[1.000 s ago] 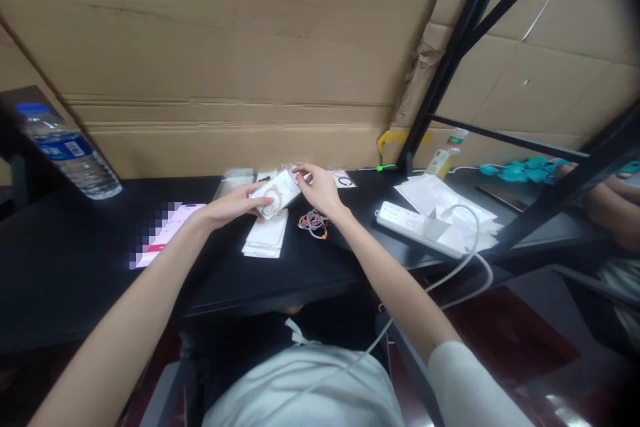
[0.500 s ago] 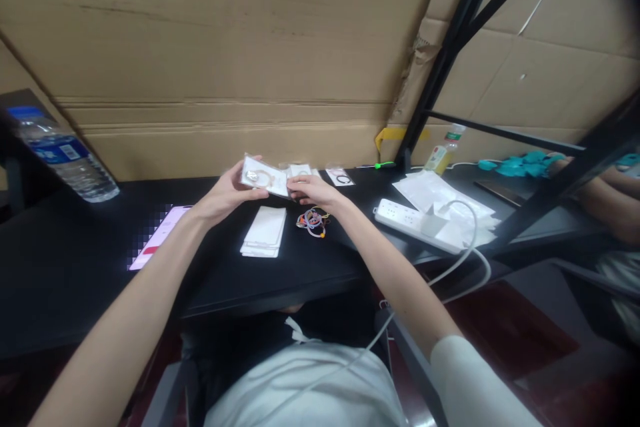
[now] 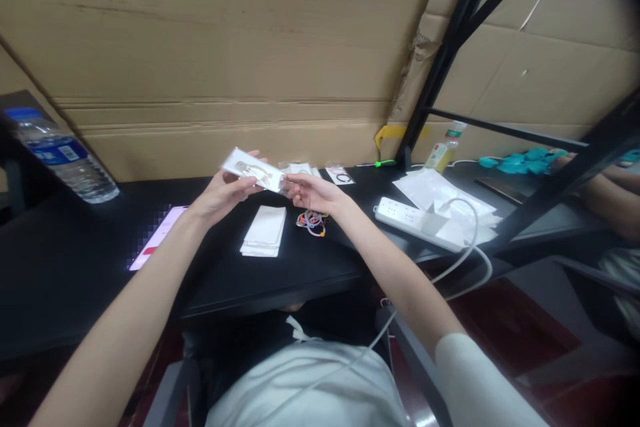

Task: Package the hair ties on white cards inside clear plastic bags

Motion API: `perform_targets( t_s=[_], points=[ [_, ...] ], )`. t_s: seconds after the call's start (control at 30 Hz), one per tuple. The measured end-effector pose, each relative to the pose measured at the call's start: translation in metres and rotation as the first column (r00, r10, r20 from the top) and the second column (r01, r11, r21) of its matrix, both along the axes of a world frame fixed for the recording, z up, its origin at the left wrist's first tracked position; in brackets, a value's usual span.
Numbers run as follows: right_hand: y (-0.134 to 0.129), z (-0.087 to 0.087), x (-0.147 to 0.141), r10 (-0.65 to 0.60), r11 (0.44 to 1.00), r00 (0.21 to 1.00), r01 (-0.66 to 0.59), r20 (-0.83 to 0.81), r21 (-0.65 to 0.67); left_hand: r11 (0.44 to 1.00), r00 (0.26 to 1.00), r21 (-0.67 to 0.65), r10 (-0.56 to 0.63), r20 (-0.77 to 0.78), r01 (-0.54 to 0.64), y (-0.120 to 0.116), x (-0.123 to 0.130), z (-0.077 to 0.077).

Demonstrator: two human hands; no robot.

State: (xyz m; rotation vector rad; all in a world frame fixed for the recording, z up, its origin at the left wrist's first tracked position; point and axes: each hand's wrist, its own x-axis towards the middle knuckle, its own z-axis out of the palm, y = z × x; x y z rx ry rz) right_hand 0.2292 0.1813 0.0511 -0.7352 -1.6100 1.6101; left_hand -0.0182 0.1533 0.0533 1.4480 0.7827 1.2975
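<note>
My left hand [image 3: 227, 192] grips the left part of a clear packet [image 3: 257, 172] with a white card and a pale cord or band in it, thumb on top. At the packet's right end, the fingers of my right hand [image 3: 310, 192] are pinched on its edge. The packet is held tilted above the black table. Below it lies a small stack of white cards [image 3: 265, 230]. A tangle of coloured cords [image 3: 313, 221] rests beneath my right hand. Further back are more flat packets [image 3: 300, 169] and one with a dark ring-shaped cord [image 3: 341, 176].
On the left are a water bottle [image 3: 65, 153] and a lit phone [image 3: 157, 240]. To the right are a power strip [image 3: 413, 221] with a white cable, white sheets [image 3: 433, 190], a drink bottle [image 3: 445, 148] and a black metal frame [image 3: 445, 67]. Another person's arm [image 3: 600, 197] shows at the far right.
The packet has moved a little left and its tilt has changed. My left thumb now lies over its front, and my right hand has turned slightly at its right end.
</note>
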Motion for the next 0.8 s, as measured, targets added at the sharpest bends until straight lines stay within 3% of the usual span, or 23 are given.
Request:
perform_targets(
  t_s=[0.37, 0.5, 0.63, 0.8],
  points=[
    [-0.004, -0.004, -0.002, 0.093, 0.991, 0.995, -0.096, -0.037, -0.089, 0.998, 0.997, -0.046, -0.035, 0.068, 0.038, -0.002, -0.003, 0.003],
    [0.013, -0.011, 0.004, -0.09, 0.994, 0.991, 0.096, 0.103, -0.048, 0.999, 0.997, -0.043, 0.014, 0.079, -0.01, 0.002, -0.008, 0.004],
    [0.028, -0.014, 0.025, -0.329, 0.944, 0.908, 0.306, 0.26, 0.127, 0.984, 0.983, -0.06, 0.172, 0.062, -0.168, 0.009, -0.015, 0.001],
    [0.032, -0.014, 0.051, -0.427, 0.896, 0.849, 0.351, 0.311, 0.27, 0.945, 0.943, -0.065, 0.326, 0.064, -0.322, 0.013, -0.017, -0.002]
  ],
)
